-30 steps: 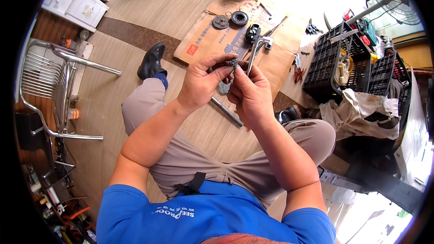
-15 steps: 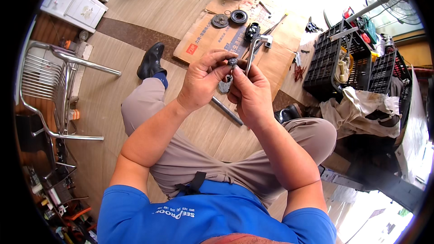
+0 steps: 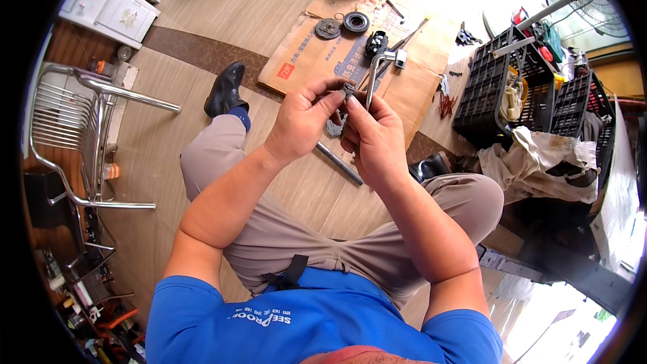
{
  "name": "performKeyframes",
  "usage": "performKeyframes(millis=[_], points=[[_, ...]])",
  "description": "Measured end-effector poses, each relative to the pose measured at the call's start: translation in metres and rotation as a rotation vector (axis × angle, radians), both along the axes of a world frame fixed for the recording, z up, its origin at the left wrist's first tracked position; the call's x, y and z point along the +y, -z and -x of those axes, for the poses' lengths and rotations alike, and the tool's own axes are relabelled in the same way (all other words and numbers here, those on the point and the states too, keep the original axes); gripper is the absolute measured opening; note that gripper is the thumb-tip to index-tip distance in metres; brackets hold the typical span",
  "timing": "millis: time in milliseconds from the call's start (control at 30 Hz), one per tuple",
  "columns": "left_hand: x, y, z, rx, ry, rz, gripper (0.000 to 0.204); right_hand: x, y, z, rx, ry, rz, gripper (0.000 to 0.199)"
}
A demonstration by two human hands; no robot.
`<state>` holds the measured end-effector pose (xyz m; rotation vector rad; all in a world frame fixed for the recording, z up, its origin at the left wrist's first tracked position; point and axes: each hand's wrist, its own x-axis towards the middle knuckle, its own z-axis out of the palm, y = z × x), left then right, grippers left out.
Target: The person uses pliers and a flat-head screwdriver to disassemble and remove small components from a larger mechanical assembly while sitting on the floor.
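Observation:
In front of me both hands meet over a small dark metal part (image 3: 348, 87), pinched between their fingertips and partly covered by them. My left hand (image 3: 294, 121) closes thumb and fingers on its left side. From the right, my right hand (image 3: 375, 136) grips the same part with its thumb. A shiny L-shaped metal bar (image 3: 373, 75) rises out of the curled right fingers, its bent end pointing right beside a pale block-like piece (image 3: 401, 59). Beneath the hands, a grey metal tube (image 3: 339, 163) slants across the floor; its upper end is hidden.
Ahead lies a flattened cardboard sheet (image 3: 286, 50) bearing a black ring-shaped part (image 3: 356, 22), a dark disc (image 3: 328, 28) and a black mechanical part (image 3: 377, 44). Black plastic crates (image 3: 482, 94) stand at the right, with a pale cloth (image 3: 532, 165). A metal-framed chair (image 3: 94, 141) is at the left.
The small dark part has turned between my fingertips and shows less of its round face. The L-shaped bar has shifted slightly left. Both arms stay almost in place.

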<state>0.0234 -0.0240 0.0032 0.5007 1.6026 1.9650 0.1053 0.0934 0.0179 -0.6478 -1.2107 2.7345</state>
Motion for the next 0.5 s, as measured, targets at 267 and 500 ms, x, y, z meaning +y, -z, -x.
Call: performKeyframes(millis=[267,500], points=[[0.000,0.004,0.003,-0.090,0.033,0.063,0.027,0.000,0.000,0.000,-0.067,-0.001,-0.045,0.010],[0.003,0.007,0.006,-0.124,-0.058,0.123,0.022,0.006,0.014,0.006,-0.125,0.022,-0.085,0.011]])
